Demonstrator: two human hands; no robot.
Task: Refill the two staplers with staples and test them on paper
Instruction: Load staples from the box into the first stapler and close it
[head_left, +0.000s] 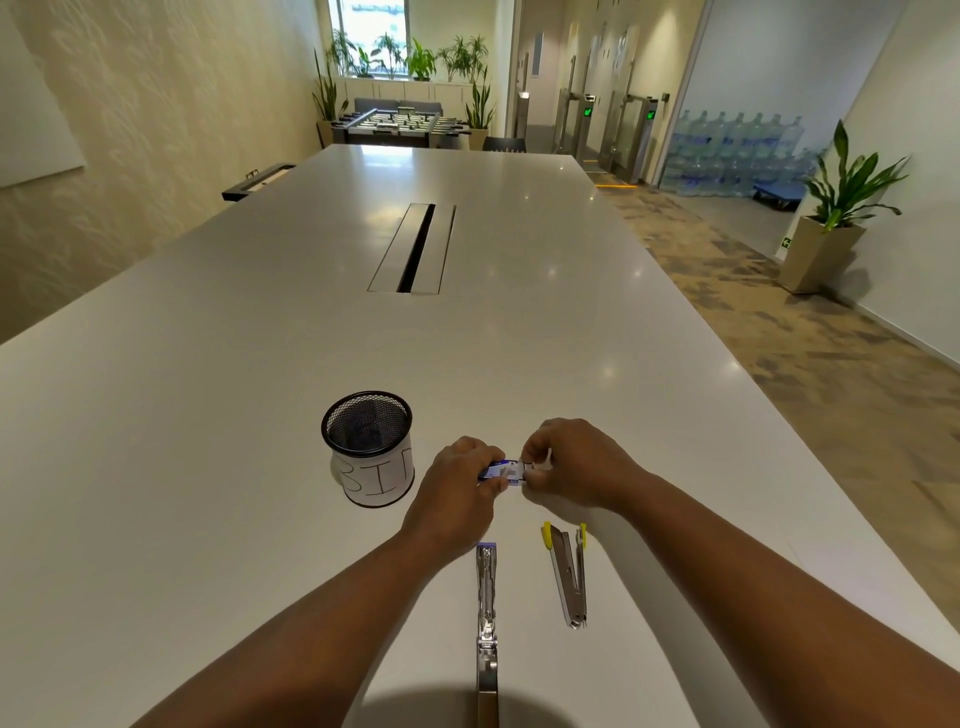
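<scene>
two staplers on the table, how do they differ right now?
The purple stapler has a purple tip; the yellow stapler has yellow tips. The purple stapler is swung out flat into one long line running toward the person; the yellow stapler is spread in a narrow V. The purple stapler lies left, the yellow one right and looks shorter. Shared: both metal, opened, lying untouched on the table, while both hands hold a small box.

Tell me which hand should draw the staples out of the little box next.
Right. The right hand already pinches at the open end of the staple box, while the left hand keeps a grip on the box body and steadies it above the table.
</scene>
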